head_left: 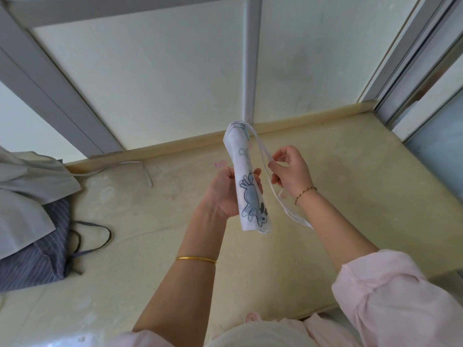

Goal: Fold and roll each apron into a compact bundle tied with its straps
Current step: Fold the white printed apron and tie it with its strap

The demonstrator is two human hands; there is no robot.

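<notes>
Left hand point(223, 194) grips the rolled white cartoon-printed apron point(244, 156); right hand point(290, 171) pinches its white strap point(263, 151) above the beige tabletop point(150, 221).

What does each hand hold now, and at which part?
The left hand grips the rolled apron around its middle. The right hand pinches the apron's white strap partway along its length; the strap's end hangs loose below.

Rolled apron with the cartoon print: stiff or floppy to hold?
Probably fairly firm: gripped mid-length by the left hand, the rolled apron sticks out straight both ways. Likely light, thin cloth. Its untied strap hangs limp, so it may unroll.
</notes>
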